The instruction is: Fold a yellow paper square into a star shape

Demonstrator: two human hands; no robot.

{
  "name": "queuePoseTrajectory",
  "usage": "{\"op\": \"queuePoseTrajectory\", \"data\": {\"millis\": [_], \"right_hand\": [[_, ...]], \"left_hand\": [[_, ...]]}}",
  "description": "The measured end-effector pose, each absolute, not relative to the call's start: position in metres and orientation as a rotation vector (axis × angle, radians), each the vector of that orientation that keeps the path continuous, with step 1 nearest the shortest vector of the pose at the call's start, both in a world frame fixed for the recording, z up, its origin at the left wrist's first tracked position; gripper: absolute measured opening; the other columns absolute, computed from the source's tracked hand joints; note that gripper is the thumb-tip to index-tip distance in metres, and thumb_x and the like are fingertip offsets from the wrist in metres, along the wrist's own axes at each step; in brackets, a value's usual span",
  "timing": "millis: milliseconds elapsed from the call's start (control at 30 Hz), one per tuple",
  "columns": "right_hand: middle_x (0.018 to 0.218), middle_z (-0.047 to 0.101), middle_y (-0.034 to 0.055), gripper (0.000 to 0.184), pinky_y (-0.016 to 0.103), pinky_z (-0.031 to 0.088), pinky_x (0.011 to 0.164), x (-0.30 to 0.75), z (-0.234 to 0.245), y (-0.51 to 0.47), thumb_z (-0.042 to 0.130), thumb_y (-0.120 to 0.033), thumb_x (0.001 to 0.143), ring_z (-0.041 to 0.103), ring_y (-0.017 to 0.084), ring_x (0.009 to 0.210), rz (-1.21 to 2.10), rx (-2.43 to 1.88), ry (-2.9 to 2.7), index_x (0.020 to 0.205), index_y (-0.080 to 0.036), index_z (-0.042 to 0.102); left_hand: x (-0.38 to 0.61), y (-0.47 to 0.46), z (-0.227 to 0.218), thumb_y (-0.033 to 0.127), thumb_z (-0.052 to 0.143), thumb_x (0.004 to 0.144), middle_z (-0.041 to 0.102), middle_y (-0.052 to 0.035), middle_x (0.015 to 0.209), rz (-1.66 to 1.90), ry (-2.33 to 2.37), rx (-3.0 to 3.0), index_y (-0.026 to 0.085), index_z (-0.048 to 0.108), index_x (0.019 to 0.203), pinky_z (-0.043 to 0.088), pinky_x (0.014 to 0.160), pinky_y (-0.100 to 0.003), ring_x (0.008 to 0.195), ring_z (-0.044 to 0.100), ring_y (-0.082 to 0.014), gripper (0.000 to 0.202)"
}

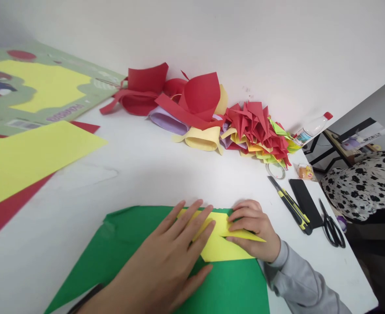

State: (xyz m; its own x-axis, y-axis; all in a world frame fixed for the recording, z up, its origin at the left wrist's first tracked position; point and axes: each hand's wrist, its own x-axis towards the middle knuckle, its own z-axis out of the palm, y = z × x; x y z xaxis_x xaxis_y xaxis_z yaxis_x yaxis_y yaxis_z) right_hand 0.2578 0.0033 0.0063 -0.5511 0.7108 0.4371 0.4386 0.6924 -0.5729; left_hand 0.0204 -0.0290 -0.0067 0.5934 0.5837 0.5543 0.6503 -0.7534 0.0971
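A piece of yellow paper (223,250) with folded flaps lies on a green sheet (131,226) in front of me. My left hand (166,257) rests across its left part, fingers stretched out and somewhat spread, palm down. At the paper's right side, my right hand (256,229) pinches a raised, pointed flap between thumb and fingers. Part of the yellow paper is hidden under both hands. A dark strap or band shows at my left wrist, at the bottom edge.
Yellow sheets (45,155) lie over red paper at the left, beside a green printed board (103,78). Along the wall stand red paper shapes (200,96) and a folded-paper pile (254,126). A utility knife (292,207), black case (305,203), scissors (332,229), tape roll (275,170) and bottle (313,128) sit right.
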Motion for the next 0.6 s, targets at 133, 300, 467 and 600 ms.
{"op": "queuePoseTrajectory", "data": {"millis": [133,300,467,600], "right_hand": [[0.091,0.073,0.0036,0.007,0.043,0.045,0.093,0.259,0.006,0.002,0.07,-0.03,0.086,0.063,0.022,0.098,0.436,-0.823,-2.318,0.089,-0.024,0.068],[0.093,0.072,0.0036,0.006,0.041,0.046,0.091,0.26,0.005,0.001,0.067,-0.028,0.087,0.064,0.021,0.094,0.364,-0.81,-2.385,0.092,-0.025,0.066],[0.094,0.071,0.0045,0.01,0.04,0.047,0.089,0.26,0.004,0.001,0.066,-0.026,0.087,0.064,0.021,0.094,0.349,-0.793,-2.406,0.097,-0.025,0.064],[0.093,0.071,0.0057,0.006,0.041,0.048,0.085,0.259,0.005,0.001,0.063,-0.026,0.09,0.063,0.022,0.091,0.345,-0.769,-2.424,0.095,-0.023,0.064]], "left_hand": [[0.015,-0.021,-0.003,0.032,0.05,0.09,0.062,-0.0232,0.127,-0.918,-1.157,-2.572,0.007,0.062,0.117,0.044,0.098,-0.054,0.12,0.054,-0.0403,0.039],[0.009,-0.015,-0.009,0.036,0.047,0.091,0.069,-0.02,0.105,-0.971,-1.36,-2.487,0.007,0.059,0.121,0.049,0.088,-0.055,0.096,0.065,-0.0365,0.043],[0.009,-0.017,-0.007,0.027,0.041,0.095,0.069,-0.0132,0.107,-1.127,-1.408,-2.544,0.014,0.049,0.132,0.056,0.082,-0.044,0.095,0.066,-0.0282,0.04],[0.008,-0.023,0.003,0.019,0.041,0.096,0.061,-0.0085,0.128,-1.508,-1.457,-2.712,0.026,0.041,0.139,0.058,0.091,-0.034,0.115,0.062,-0.0226,0.043]]}}
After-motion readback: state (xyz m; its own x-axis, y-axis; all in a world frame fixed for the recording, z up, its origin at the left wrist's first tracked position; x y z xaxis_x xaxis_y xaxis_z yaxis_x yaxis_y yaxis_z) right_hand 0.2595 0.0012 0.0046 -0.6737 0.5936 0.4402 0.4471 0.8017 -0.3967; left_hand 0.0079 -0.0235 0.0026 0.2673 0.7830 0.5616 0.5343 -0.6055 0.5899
